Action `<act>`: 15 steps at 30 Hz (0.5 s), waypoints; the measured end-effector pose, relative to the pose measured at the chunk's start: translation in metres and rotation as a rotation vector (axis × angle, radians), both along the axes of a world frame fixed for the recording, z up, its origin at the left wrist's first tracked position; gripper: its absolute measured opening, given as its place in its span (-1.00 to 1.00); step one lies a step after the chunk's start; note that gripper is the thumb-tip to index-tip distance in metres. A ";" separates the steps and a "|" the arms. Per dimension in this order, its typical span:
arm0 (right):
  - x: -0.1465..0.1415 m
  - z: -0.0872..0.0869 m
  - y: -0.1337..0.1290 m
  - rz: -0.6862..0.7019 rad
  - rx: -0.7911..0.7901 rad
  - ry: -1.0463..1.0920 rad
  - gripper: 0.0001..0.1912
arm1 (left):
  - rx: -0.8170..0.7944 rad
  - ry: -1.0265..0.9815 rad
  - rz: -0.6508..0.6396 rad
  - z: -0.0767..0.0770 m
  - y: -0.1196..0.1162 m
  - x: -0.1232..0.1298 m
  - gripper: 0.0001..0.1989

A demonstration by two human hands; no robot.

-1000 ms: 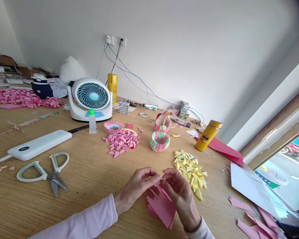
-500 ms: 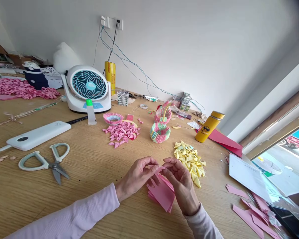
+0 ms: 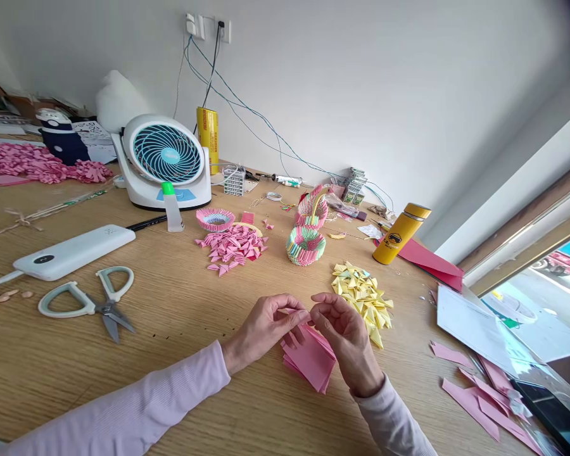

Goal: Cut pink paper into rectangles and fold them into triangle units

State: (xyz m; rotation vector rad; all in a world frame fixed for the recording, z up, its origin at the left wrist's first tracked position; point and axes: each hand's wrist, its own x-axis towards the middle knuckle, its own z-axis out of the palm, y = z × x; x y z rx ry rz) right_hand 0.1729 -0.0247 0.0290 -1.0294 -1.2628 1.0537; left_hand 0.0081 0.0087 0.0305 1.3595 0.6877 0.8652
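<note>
My left hand [image 3: 266, 329] and my right hand [image 3: 346, 339] meet fingertip to fingertip over the table. Both are pinched on a small pink paper piece [image 3: 291, 311], mostly hidden by the fingers. Just below them lies a stack of pink paper rectangles [image 3: 312, 362], partly covered by my hands. A heap of folded yellow paper triangles [image 3: 361, 297] sits beyond my right hand. Farther off to the left is a heap of folded pink paper pieces [image 3: 232, 246].
A pink paper bowl [image 3: 215, 220] and a multicoloured paper basket [image 3: 306, 246] stand farther back. Open scissors [image 3: 108, 310], a white power bank [image 3: 76, 251] and a fan [image 3: 166, 158] are leftward. A yellow bottle [image 3: 401, 234] and pink paper strips [image 3: 472, 405] lie right.
The pink piece between my fingertips shows less than before. My hands stay close together with only slight finger movement, while the whole view has shifted a little.
</note>
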 end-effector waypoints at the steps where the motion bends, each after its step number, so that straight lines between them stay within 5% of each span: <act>1: 0.000 0.000 0.000 -0.004 0.008 0.003 -0.73 | -0.020 0.000 -0.001 0.001 0.000 0.000 -0.68; 15: 0.002 0.001 -0.001 0.022 -0.038 0.127 -0.76 | -0.159 -0.102 -0.039 0.006 0.004 -0.003 -0.69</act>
